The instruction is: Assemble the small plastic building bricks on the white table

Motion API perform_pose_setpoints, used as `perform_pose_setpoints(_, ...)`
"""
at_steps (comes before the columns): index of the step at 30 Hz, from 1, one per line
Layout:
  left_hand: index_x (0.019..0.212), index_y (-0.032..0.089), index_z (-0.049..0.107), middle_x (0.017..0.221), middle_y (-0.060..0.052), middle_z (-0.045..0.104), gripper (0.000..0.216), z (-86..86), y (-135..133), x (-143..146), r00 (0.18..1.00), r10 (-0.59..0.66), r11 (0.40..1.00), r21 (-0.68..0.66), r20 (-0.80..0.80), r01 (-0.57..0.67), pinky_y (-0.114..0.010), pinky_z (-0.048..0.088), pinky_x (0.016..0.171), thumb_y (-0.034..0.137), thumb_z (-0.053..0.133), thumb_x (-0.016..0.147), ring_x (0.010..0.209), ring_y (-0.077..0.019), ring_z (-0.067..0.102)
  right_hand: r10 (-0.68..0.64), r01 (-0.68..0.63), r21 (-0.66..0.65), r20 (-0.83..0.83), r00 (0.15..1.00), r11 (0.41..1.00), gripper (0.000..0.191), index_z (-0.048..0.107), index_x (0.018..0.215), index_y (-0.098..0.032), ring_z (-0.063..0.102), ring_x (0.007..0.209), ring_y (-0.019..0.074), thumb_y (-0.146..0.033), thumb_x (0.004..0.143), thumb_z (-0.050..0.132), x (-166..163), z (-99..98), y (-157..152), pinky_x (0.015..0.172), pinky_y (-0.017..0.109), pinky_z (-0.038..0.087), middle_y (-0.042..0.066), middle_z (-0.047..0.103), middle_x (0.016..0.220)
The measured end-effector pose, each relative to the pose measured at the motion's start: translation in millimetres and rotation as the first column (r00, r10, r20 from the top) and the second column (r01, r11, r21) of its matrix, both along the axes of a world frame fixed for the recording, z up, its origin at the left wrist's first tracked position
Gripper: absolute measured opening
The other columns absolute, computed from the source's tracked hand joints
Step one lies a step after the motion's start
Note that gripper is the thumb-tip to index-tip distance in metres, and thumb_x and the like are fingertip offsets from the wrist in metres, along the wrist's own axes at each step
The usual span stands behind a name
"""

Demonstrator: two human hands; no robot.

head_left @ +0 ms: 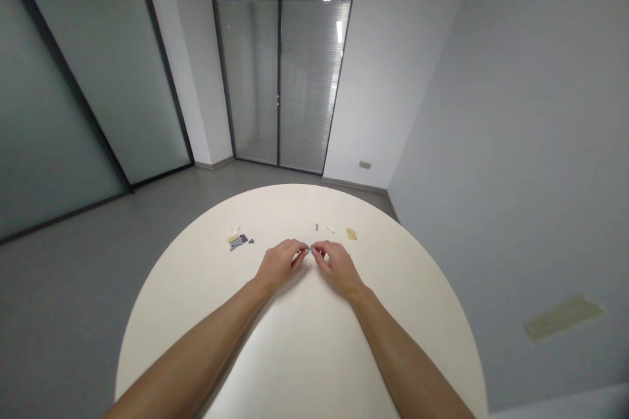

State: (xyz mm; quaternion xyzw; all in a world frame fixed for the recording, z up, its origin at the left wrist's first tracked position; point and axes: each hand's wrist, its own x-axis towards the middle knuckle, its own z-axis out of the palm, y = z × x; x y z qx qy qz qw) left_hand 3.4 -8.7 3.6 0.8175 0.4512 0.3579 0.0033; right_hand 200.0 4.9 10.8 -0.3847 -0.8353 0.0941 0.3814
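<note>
My left hand [282, 263] and my right hand [338, 265] meet over the middle of a round white table [304, 353]. Between their fingertips is a small grey piece [310, 249], pinched from both sides; its exact kind is too small to make out. Just beyond the hands lie a small grey strip [317, 227] and a thin white piece [331, 230]. A yellowish flat piece [352, 234] rests to the right of them. Off to the left is a loose pile of flat grey pieces [238, 242] with a yellow piece [232, 239] among them.
A small dark piece [251, 241] lies beside the pile, and faint white bits [236, 229] lie behind it. The table's curved far edge [295, 186] faces a glass door [280, 78]. A grey wall [531, 163] stands close on the right, frosted panels [98, 65] on the left.
</note>
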Motion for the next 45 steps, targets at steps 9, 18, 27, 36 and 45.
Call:
perform_pose_setpoints(9,0.102,0.023,0.064,0.095,-0.002,0.071,0.017,-0.1,-0.3,0.4,1.0,-0.006,1.0,-0.01,-0.012,0.006,-0.027,0.05,0.076,0.03,0.048,0.098,0.089,-0.0159,0.065,0.007,-0.007,-0.011,0.002,1.0,1.0,0.012,0.064,0.101,-0.022,0.062,0.081,0.0169,-0.025,0.096,0.054,-0.8,0.9,-0.3,0.083,0.032,0.043,0.002,0.07,0.09)
perform_pose_setpoints(18,0.104,0.023,0.066,0.093,-0.003,0.071,0.021,-4.9,1.9,0.4,0.999,-0.031,1.0,-0.005,-0.039,0.031,-0.027,0.05,0.074,0.026,0.046,0.099,0.086,-0.0161,0.065,0.0,0.0,-0.01,0.018,1.0,1.0,0.012,0.063,0.098,-0.022,0.062,0.08,0.017,-0.029,0.097,0.053,0.2,1.2,-1.5,0.082,0.032,0.043,0.002,0.069,0.088)
perform_pose_setpoints(27,0.102,0.023,0.066,0.093,-0.003,0.07,0.018,-2.5,-1.5,1.3,0.999,-0.035,0.999,-0.007,-0.031,0.034,-0.027,0.05,0.075,0.026,0.049,0.096,0.086,-0.0164,0.064,0.0,0.001,-0.02,0.024,1.0,1.0,0.014,0.063,0.097,-0.022,0.061,0.082,0.0174,-0.029,0.099,0.051,-0.3,1.1,-2.4,0.082,0.032,0.043,0.002,0.069,0.089)
perform_pose_setpoints(36,0.103,0.023,0.066,0.092,-0.004,0.07,0.023,-4.8,0.4,0.7,0.998,-0.042,0.999,-0.03,-0.044,0.04,-0.027,0.05,0.075,0.028,0.044,0.099,0.086,-0.0164,0.064,-0.006,0.007,-0.014,0.021,1.0,1.0,0.017,0.063,0.097,-0.022,0.061,0.082,0.0176,-0.029,0.1,0.048,0.4,0.0,-1.9,0.081,0.032,0.043,0.003,0.069,0.089)
perform_pose_setpoints(45,0.104,0.023,0.064,0.094,-0.003,0.07,0.023,-4.3,1.0,-0.5,0.996,-0.048,0.998,-0.038,-0.071,0.045,-0.027,0.049,0.076,0.028,0.042,0.101,0.088,-0.0167,0.064,-0.023,0.023,-0.018,0.008,1.0,1.0,0.015,0.063,0.096,-0.022,0.06,0.081,0.0171,-0.028,0.099,0.049,-0.2,-2.3,-0.2,0.08,0.031,0.042,0.002,0.069,0.089)
